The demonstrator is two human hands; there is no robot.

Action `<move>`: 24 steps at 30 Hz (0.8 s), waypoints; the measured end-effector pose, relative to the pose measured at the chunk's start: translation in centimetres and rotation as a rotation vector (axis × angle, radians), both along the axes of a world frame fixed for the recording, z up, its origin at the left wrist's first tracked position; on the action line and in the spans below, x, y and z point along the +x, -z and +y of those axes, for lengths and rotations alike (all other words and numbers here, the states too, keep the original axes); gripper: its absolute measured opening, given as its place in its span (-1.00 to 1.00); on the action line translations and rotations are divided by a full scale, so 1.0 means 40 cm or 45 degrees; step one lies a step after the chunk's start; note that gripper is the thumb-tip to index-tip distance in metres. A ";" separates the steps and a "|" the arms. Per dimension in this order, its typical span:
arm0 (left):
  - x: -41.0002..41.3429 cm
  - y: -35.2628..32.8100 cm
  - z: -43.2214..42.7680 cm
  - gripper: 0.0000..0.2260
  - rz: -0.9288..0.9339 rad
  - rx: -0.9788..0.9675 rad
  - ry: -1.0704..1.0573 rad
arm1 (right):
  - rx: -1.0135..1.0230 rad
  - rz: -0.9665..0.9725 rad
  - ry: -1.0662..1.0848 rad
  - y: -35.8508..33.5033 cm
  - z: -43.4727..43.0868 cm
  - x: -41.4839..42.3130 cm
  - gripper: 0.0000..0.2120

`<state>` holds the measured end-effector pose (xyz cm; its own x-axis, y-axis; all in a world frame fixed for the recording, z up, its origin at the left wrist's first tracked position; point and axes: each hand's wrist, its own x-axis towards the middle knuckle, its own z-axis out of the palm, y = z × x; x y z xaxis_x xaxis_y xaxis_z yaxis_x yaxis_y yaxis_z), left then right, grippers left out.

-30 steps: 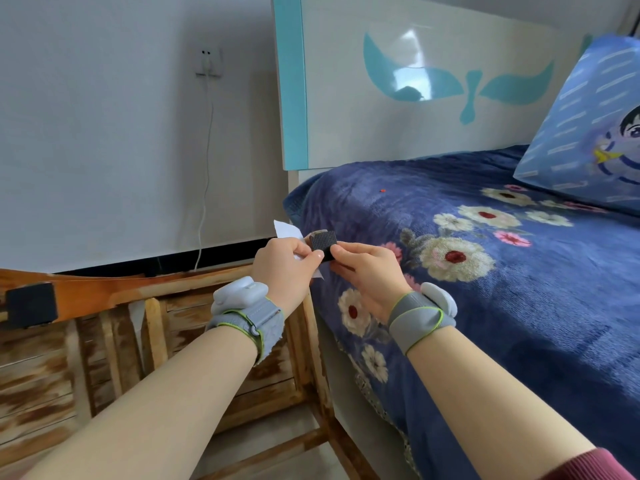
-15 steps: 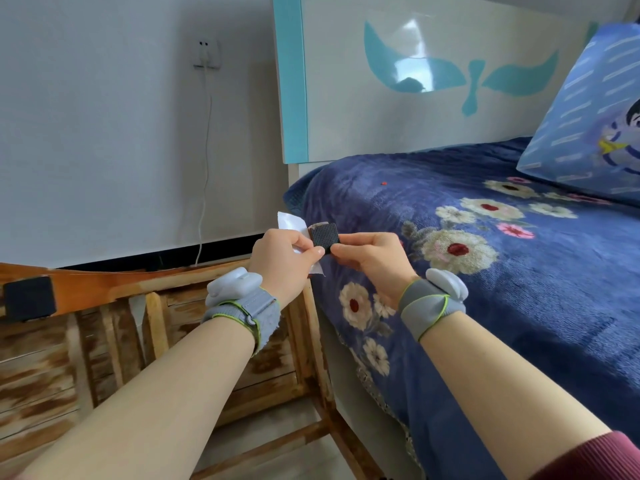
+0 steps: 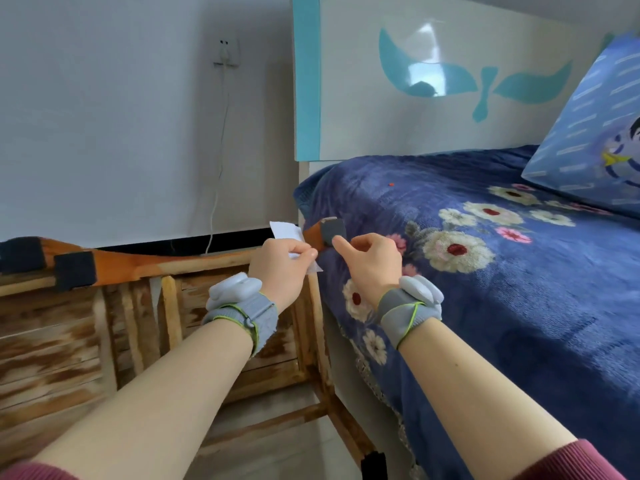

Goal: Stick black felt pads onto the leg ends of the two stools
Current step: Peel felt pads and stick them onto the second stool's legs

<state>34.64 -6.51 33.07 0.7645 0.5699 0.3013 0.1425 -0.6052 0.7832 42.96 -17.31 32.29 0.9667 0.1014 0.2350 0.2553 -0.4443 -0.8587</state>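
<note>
A wooden stool (image 3: 145, 327) lies on its side beside the bed, legs pointing at me. A black felt pad (image 3: 333, 229) sits on the end of the upper right leg (image 3: 313, 234). My right hand (image 3: 372, 261) presses a fingertip against the pad's lower edge, the other fingers curled. My left hand (image 3: 282, 261) pinches a white backing paper (image 3: 285, 232) just left of that leg end. Two more black pads (image 3: 74, 270) (image 3: 20, 254) cover leg ends at the far left. Another black pad (image 3: 373, 465) is on a leg end at the bottom.
A bed with a dark blue flowered blanket (image 3: 485, 271) fills the right side, close against the stool. A blue pillow (image 3: 595, 147) leans on the white and teal headboard (image 3: 433, 81). A white cable (image 3: 221, 150) hangs from a wall socket.
The pad, earlier held between both hands with its paper, now sits on the leg end. My right hand has let go and presses it with one finger; my left keeps the paper.
</note>
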 end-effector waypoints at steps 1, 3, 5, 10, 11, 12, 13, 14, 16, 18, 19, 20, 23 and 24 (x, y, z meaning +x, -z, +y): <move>-0.024 0.002 0.009 -0.83 0.019 -0.013 0.012 | 0.008 -0.007 0.012 0.003 -0.004 -0.018 -0.63; -0.091 0.005 0.029 -0.81 0.095 -0.056 -0.004 | 0.018 -0.013 -0.010 0.012 -0.004 -0.074 -0.65; -0.170 0.011 0.044 -0.79 0.159 -0.118 -0.043 | -0.023 -0.008 -0.087 0.021 0.000 -0.146 -0.73; -0.441 0.049 0.067 -0.76 0.330 -0.230 -0.115 | -0.121 0.109 -0.339 0.069 0.035 -0.365 -0.82; -0.513 0.066 0.074 -0.75 0.359 -0.261 -0.144 | -0.149 0.164 -0.415 0.087 0.048 -0.422 -0.84; -0.562 0.083 0.081 -0.75 0.378 -0.276 -0.165 | -0.172 0.209 -0.478 0.101 0.057 -0.462 -0.86; -0.612 0.100 0.087 -0.75 0.403 -0.289 -0.200 | -0.213 0.245 -0.534 0.117 0.070 -0.501 -0.88; -0.668 0.118 0.092 -0.74 0.425 -0.307 -0.244 | -0.260 0.265 -0.592 0.130 0.083 -0.548 -0.90; -0.758 0.138 0.099 -0.73 0.445 -0.368 -0.298 | -0.342 0.305 -0.688 0.161 0.111 -0.623 -0.92; -0.843 0.146 0.111 -0.74 0.460 -0.401 -0.372 | -0.434 0.329 -0.789 0.187 0.146 -0.696 -0.90; -0.873 0.157 0.122 -0.74 0.455 -0.388 -0.411 | -0.480 0.333 -0.845 0.202 0.157 -0.724 -0.90; -0.983 0.175 0.161 -0.75 0.428 -0.393 -0.523 | -0.546 0.311 -0.973 0.229 0.220 -0.819 -0.90; -1.049 0.203 0.201 -0.77 0.432 -0.401 -0.559 | -0.731 0.264 -1.087 0.283 0.254 -0.867 -0.90; -1.062 0.202 0.201 -0.78 0.450 -0.409 -0.537 | -0.831 0.224 -1.100 0.304 0.255 -0.870 -0.84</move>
